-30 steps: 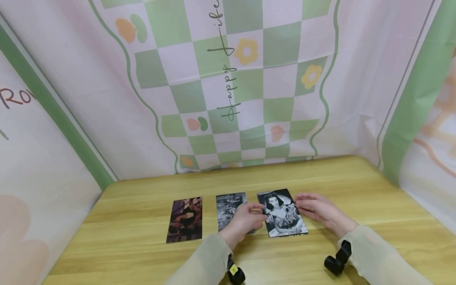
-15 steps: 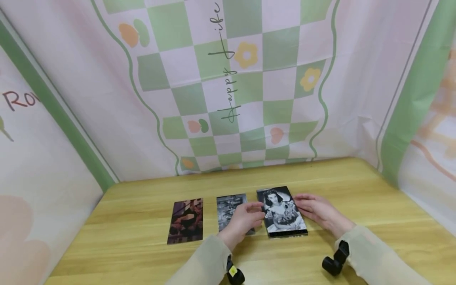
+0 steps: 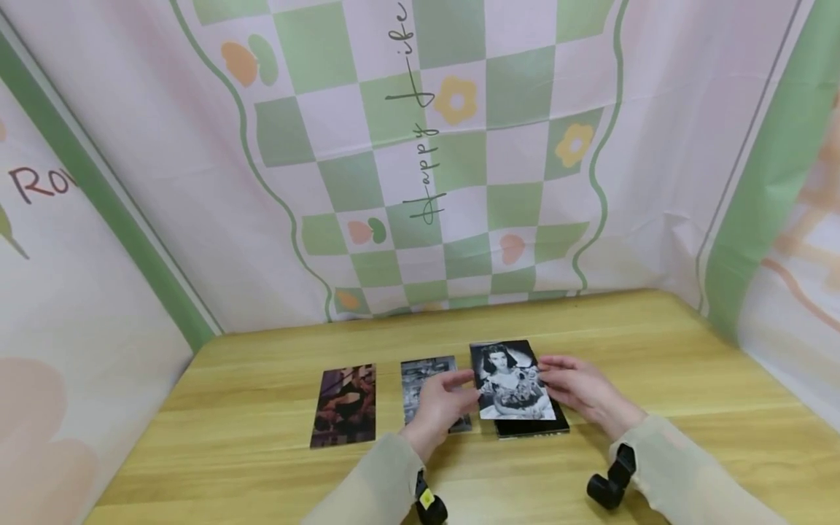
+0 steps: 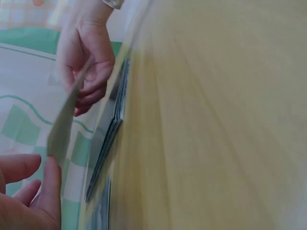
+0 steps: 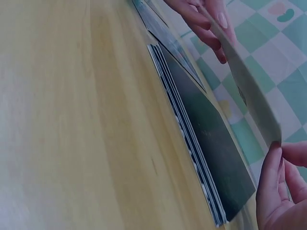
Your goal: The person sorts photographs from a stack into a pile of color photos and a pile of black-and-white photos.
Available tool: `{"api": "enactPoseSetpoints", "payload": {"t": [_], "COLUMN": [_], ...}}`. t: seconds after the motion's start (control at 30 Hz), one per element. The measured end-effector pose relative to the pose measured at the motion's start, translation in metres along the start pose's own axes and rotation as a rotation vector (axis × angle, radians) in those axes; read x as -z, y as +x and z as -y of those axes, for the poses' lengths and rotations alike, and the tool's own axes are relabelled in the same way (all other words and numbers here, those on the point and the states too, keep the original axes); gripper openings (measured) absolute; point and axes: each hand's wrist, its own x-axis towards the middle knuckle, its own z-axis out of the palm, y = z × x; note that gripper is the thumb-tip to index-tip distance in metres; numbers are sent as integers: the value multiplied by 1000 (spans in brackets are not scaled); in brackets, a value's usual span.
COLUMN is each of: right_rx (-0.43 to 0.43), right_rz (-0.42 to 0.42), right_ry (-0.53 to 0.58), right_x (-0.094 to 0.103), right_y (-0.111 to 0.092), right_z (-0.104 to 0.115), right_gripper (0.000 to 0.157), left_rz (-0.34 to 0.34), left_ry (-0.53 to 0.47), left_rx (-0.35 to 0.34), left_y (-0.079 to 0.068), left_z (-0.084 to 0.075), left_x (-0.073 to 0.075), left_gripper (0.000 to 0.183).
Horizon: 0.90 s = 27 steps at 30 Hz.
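Observation:
A black-and-white photo card [image 3: 515, 383] showing a dark-haired figure in a patterned dress is held raised and tilted between both hands. My left hand [image 3: 438, 407] pinches its left edge, and my right hand [image 3: 584, 388] pinches the right edge between thumb and fingers. Below it lies a stack of similar cards [image 5: 206, 134], its top card dark; in the head view only the stack's lower edge and right corner show. A grey crowd-scene photo [image 3: 420, 373] lies just left of the stack, partly hidden behind my left hand.
A dark reddish photo [image 3: 344, 405] lies flat farther left on the wooden table [image 3: 249, 408]. Behind the table hangs a green-and-white checked curtain [image 3: 453, 160]. Black wrist cameras [image 3: 607, 490] hang under both sleeves.
The top photo has come up off the stack and shifted slightly left and toward the back, uncovering the dark card beneath. Both hands have moved slightly left with it.

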Motion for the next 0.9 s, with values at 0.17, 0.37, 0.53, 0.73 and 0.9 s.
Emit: {"api": "enactPoseSetpoints", "payload": {"t": [0.17, 0.37, 0.53, 0.73, 0.9], "right_rx": [-5, -11, -14, -7, 3], "right_rz": [45, 90, 112, 118, 93], "right_ry": [20, 1, -38, -67, -129], "right_x": [-8, -20, -33, -52, -69], "right_y": [0, 2, 4, 7, 9], "right_z": [3, 7, 9, 11, 15], "right_gripper": [43, 34, 45, 45, 44], "left_rz": [-24, 11, 61, 85, 75], "left_ry": [-38, -54, -42, -16, 27], "left_rx": [15, 26, 25, 20, 7], "left_y": [0, -2, -7, -14, -17], "left_z": [0, -1, -2, -4, -8], "left_x": [10, 27, 44, 63, 77], "left_gripper": [40, 41, 40, 40, 41]}}
